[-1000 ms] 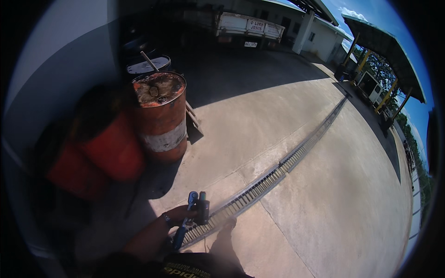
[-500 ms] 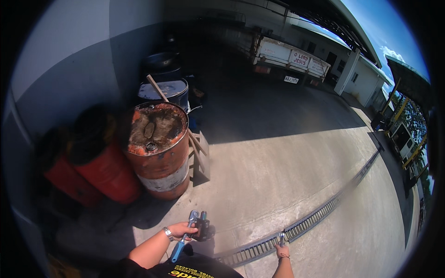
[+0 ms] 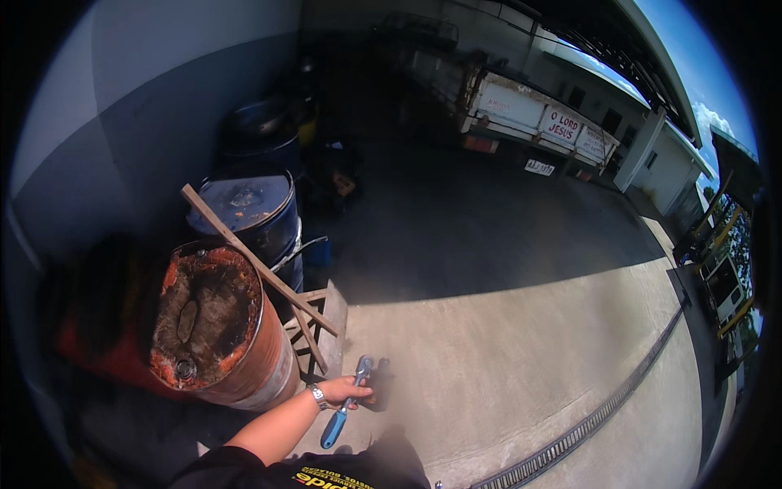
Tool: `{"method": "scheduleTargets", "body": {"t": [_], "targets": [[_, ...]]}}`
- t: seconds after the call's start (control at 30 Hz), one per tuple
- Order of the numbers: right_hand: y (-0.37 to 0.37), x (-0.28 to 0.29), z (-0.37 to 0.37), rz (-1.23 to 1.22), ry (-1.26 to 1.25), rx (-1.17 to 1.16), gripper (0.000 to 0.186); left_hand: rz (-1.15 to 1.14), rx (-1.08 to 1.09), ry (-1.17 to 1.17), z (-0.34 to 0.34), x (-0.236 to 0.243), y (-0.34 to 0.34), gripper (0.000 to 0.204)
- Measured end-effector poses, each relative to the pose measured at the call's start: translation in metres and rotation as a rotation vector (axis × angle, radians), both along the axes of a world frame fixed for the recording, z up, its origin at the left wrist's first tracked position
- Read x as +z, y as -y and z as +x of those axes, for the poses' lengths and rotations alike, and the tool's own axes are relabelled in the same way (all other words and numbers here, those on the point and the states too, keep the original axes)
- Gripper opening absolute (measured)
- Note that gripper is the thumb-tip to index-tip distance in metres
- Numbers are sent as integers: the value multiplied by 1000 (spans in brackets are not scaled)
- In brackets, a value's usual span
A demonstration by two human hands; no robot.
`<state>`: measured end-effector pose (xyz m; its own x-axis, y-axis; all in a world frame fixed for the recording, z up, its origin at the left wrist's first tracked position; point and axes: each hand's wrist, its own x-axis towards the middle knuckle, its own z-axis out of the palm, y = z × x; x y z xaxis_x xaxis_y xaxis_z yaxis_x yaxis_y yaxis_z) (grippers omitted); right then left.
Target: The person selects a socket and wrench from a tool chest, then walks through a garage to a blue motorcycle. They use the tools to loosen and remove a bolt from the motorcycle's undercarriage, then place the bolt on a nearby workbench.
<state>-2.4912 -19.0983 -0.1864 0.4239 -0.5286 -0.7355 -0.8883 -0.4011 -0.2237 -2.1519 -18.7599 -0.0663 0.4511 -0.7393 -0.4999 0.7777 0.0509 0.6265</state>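
My left hand (image 3: 349, 392), with a metal watch at its wrist, is closed around a ratchet wrench (image 3: 333, 429) with a blue handle and a silver head. Just past the fingers is a dark, blocky part (image 3: 380, 386), seemingly in the same grip; its outline blends with shadow. This hand hangs over the concrete, right of a rusty orange drum (image 3: 273, 371). My right hand is out of the picture. Only a small shiny metal tip (image 3: 438, 485) shows at the lower edge, and what holds it is hidden.
Behind the orange drum stands a dark blue drum (image 3: 281, 232), with a wooden plank (image 3: 244, 251) leaning across it. A wooden frame (image 3: 336, 314) is beside them. A drain grate (image 3: 582, 432) crosses the concrete at right. A white truck bed (image 3: 521, 114) stands in shade.
The drums, plank and frame appear nearer and lower, while the truck has shifted right in view. My left hand still carries the ratchet wrench. My right hand, holding a metal tool before, has left the picture.
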Motion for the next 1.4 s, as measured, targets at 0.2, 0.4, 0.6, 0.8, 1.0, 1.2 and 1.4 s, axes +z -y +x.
{"method": "scheduleTargets", "body": {"t": [0.2, 0.4, 0.6, 0.8, 1.0, 1.2, 1.4], "targets": [[98, -37, 182, 105, -82, -80, 49, -24, -51, 46, 190, -25, 71, 17], [232, -6, 466, 75, 26, -81, 48, -57, 284, -15, 324, 9, 100, 13], [267, 37, 815, -117, 331, 378, 49, -195, 552, -15, 443, 2, 85, 16], [255, 6, 1037, -209, 249, 570, 46, -185, 637, 59, 626, -14, 65, 17], [230, -33, 1146, 64, -100, 574, 56, -210, 627, 1, 861, -11, 77, 20], [238, -43, 1318, 98, -164, 434, 58, -211, 381, -42, 1133, -26, 120, 22], [279, -99, 1535, 5, -158, 473, 60, -2, 415, -3, 1376, -39, 169, 17]]}}
